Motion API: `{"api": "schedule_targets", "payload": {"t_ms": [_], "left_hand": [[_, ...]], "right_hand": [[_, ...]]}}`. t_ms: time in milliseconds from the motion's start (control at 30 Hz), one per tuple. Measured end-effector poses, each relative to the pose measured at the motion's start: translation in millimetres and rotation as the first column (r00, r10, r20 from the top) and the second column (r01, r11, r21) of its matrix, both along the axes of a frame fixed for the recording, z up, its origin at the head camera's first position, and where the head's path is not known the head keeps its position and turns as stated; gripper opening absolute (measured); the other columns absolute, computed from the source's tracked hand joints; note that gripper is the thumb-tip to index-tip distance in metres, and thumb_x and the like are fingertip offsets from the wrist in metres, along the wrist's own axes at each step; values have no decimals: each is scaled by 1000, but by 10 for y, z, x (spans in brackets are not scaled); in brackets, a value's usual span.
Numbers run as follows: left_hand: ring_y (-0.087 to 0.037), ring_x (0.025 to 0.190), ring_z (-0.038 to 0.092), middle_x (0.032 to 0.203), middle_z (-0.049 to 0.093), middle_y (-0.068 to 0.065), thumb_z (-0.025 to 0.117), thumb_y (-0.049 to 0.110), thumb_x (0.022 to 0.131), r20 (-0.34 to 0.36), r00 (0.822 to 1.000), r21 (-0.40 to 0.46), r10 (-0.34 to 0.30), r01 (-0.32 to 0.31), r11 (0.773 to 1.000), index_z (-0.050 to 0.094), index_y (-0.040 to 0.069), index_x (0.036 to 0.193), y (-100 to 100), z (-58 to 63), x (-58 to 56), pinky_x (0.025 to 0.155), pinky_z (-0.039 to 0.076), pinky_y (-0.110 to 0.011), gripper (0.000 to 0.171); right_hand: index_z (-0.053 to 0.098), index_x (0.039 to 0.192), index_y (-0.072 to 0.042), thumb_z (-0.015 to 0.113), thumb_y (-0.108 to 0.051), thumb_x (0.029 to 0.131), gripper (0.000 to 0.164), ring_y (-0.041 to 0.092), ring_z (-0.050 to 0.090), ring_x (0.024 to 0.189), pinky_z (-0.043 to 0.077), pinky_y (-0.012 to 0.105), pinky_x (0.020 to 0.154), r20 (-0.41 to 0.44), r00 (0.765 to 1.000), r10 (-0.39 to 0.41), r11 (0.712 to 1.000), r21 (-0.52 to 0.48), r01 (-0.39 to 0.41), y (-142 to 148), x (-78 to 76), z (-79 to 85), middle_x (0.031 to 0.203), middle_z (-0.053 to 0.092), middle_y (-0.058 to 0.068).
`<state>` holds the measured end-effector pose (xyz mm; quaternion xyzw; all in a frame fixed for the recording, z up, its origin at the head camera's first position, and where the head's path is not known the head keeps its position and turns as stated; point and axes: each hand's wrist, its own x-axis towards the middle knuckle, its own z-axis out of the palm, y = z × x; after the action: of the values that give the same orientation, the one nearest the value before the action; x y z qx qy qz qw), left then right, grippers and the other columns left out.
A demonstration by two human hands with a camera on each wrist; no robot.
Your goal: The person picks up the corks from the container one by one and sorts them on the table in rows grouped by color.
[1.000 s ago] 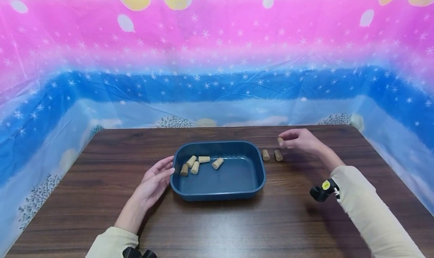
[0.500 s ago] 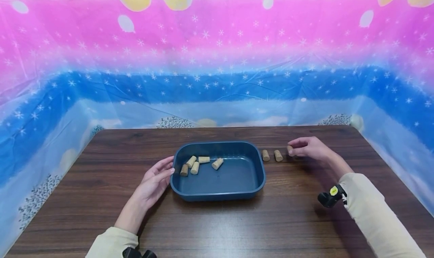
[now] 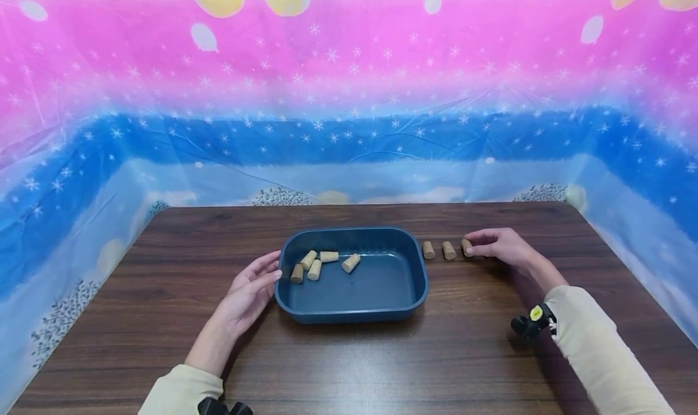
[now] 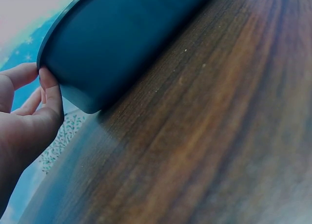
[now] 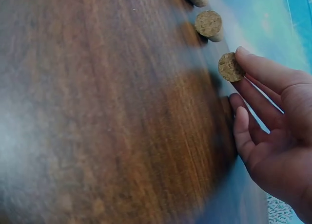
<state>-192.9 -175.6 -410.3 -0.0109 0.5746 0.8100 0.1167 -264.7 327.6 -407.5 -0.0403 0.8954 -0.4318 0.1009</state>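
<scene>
Here, closest to us, we are seeing the pale left sleeve (image 3: 177, 391) with a black wrist camera (image 3: 215, 406) at its cuff; across from it, the right sleeve (image 3: 600, 342) is carrying another camera (image 3: 531, 323) bearing a yellow sticker. Between them we are looking over the dark wood-grain counter (image 3: 349, 366), its near part catching a bright reflection. Farther in, we are watching the left hand (image 3: 248, 297) gripping the blue tray (image 3: 351, 315) at its left end, thumb and fingers clamping on the rim. Inside the tray's left part, we are noticing a dark cork (image 3: 297, 274) lying nearest, with three pale corks (image 3: 314, 270) close by; a separate pale cork (image 3: 351, 263) is lying toward the middle. Past the tray's right end, we are finding two brown corks (image 3: 449, 251) sitting in a row on the counter, and the right hand (image 3: 504, 246) is pinching a third, the held cork (image 3: 467, 248), at the row's right end. Its fingers are closing on that cork opposite the thumb; we are not managing to tell whether the cork is touching the counter. Farthest away, we are facing a pink-and-blue backdrop (image 3: 354, 136) with white snowflakes
</scene>
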Motion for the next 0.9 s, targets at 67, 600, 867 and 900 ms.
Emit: {"api": "schedule_targets", "payload": {"t_ms": [67, 600, 867, 900], "left_hand": [[-12, 105, 54, 122, 47, -9, 53, 1, 97, -3, 1000, -1, 0, 0, 1000, 35, -1, 144, 0, 5, 1, 92, 47, -24, 50], [-13, 106, 55, 123, 48, -10, 52, 0, 97, -6, 1000, -3, 0, 0, 1000, 34, -2, 144, 2, 8, 0, 92, 47, -23, 50], [-14, 107, 55, 123, 49, -10, 52, -1, 97, -6, 1000, -4, 4, -4, 1000, 34, -2, 144, 6, -6, -2, 92, 47, -24, 50], [-14, 107, 55, 123, 49, -10, 52, -1, 97, -7, 1000, -4, 3, -3, 1000, 35, -2, 144, 5, -8, -1, 92, 47, -24, 50]], "right_hand": [[60, 128, 2, 76, -31, 84, 58, 36, 50, 118, 39, 47, 98, 2, 1000, 0, 1000, -2, 0, -3, 3, -9, 124, 60, 20], [56, 130, 6, 76, -23, 84, 58, 34, 54, 114, 45, 32, 89, -19, 1000, 21, 1000, -10, -21, -15, 28, -30, 123, 60, 22], [54, 131, 6, 76, -22, 84, 59, 35, 53, 115, 45, 33, 91, -18, 1000, 22, 999, -36, -23, -18, 39, -26, 124, 59, 23], [54, 132, 6, 76, -22, 84, 60, 35, 53, 116, 45, 35, 92, -17, 1000, 26, 999, -41, -27, -15, 41, -26, 125, 58, 23]]}}
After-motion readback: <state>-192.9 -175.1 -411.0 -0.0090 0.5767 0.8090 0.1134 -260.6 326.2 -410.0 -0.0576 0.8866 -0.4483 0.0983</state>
